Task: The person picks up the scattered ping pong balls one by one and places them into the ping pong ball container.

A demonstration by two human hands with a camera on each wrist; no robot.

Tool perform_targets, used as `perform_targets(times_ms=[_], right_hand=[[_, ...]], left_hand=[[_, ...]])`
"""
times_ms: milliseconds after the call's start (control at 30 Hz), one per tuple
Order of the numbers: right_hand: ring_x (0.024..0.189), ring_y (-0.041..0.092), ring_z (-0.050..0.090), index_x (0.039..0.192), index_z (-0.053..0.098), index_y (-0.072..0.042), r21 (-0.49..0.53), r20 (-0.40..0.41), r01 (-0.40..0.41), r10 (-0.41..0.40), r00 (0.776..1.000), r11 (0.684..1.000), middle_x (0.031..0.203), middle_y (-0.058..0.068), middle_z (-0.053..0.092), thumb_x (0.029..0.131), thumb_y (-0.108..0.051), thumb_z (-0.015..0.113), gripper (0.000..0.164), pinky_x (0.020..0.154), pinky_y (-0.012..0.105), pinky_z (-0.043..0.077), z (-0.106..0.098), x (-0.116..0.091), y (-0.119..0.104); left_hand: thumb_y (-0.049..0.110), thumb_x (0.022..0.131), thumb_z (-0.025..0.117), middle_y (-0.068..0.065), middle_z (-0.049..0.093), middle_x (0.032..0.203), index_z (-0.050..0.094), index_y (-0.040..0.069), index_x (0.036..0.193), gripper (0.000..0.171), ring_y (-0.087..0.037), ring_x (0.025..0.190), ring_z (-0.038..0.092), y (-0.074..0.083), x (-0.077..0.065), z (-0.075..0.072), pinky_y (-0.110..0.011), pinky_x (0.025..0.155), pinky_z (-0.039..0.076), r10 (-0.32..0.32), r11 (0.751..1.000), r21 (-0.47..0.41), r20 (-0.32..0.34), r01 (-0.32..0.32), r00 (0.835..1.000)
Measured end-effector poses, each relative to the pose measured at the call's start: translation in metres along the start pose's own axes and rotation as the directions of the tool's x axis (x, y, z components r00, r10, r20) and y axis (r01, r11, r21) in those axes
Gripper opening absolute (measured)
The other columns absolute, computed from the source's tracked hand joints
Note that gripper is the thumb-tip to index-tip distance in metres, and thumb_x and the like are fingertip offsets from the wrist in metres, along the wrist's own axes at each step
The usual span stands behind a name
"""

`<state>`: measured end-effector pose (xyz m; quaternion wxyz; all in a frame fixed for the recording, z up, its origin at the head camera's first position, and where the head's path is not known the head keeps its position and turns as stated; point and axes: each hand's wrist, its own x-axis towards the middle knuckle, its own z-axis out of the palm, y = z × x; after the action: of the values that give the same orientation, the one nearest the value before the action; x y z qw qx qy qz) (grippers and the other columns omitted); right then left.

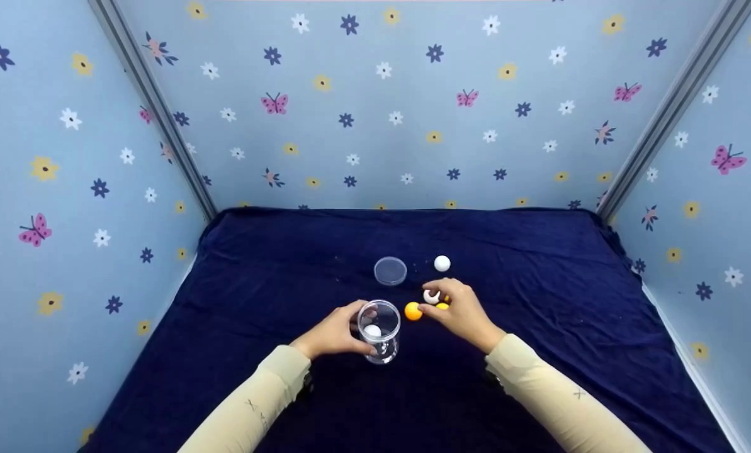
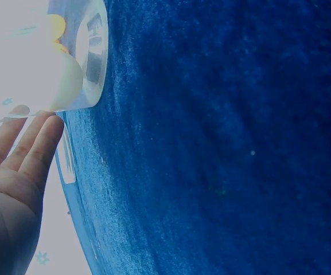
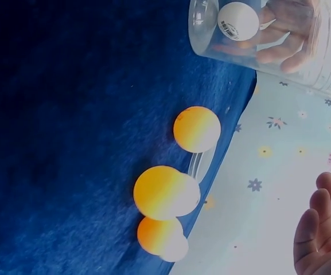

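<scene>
Head view: the left hand grips the upright clear jar; the right hand is nearer the loose balls.
Left wrist view: fingers lie against the jar's wall. Right wrist view: the balls sit on the cloth-covered worktop, below parted fingers that hold nothing.

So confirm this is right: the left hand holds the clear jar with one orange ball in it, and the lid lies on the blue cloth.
Not quite: the ball in the clear jar is white, not orange, as the right wrist view shows. The left hand does hold the jar, and the lid lies on the blue cloth.
</scene>
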<state>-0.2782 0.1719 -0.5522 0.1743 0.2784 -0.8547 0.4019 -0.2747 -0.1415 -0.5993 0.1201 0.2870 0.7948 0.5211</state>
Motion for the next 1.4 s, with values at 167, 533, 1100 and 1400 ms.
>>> perform_targets(times_ms=[167, 533, 1100, 1400], right_hand=[[0.085, 0.039, 0.071, 0.115, 0.077, 0.002, -0.010, 0.011, -0.034, 0.034, 0.999, 0.999, 0.095, 0.017, 0.075, 0.082, -0.010, 0.095, 0.039, 0.077, 0.048, 0.064, -0.003, -0.004, 0.006], [0.086, 0.021, 0.068, 0.113, 0.078, -0.002, -0.074, 0.005, -0.065, 0.065, 0.998, 0.995, 0.093, 0.007, 0.072, 0.077, -0.012, 0.098, 0.043, 0.079, 0.035, 0.061, -0.005, -0.013, 0.015], [0.094, 0.042, 0.072, 0.117, 0.073, 0.004, -0.062, 0.040, -0.168, 0.171, 0.984, 0.984, 0.106, 0.023, 0.073, 0.078, -0.012, 0.098, 0.049, 0.086, 0.056, 0.062, -0.001, -0.026, 0.031], [0.097, 0.038, 0.072, 0.119, 0.075, 0.000, -0.085, 0.066, -0.228, 0.233, 0.970, 0.970, 0.112, 0.020, 0.074, 0.078, -0.013, 0.098, 0.049, 0.087, 0.050, 0.062, 0.006, -0.034, 0.043]], left_hand=[[0.014, 0.073, 0.102, -0.025, 0.071, 0.135, 0.061, 0.003, 0.142, 0.081, -0.040, 0.124, 0.072, 0.000, 0.000, 0.000, -0.051, 0.108, 0.060, -0.010, 1.000, -0.003, 0.003, 0.010, 1.000], [0.014, 0.073, 0.102, -0.023, 0.072, 0.135, 0.061, 0.003, 0.143, 0.082, -0.039, 0.122, 0.073, 0.000, -0.001, 0.000, -0.052, 0.107, 0.061, -0.011, 1.000, 0.004, 0.000, 0.011, 1.000], [0.015, 0.074, 0.101, -0.018, 0.073, 0.135, 0.059, 0.003, 0.145, 0.084, -0.035, 0.122, 0.074, 0.000, 0.000, 0.000, -0.042, 0.107, 0.062, -0.010, 0.999, 0.037, 0.011, 0.009, 1.000], [0.012, 0.074, 0.101, -0.021, 0.072, 0.136, 0.059, 0.002, 0.145, 0.083, -0.039, 0.124, 0.073, 0.001, 0.000, 0.001, -0.050, 0.108, 0.061, -0.018, 1.000, 0.018, 0.006, 0.017, 1.000]])
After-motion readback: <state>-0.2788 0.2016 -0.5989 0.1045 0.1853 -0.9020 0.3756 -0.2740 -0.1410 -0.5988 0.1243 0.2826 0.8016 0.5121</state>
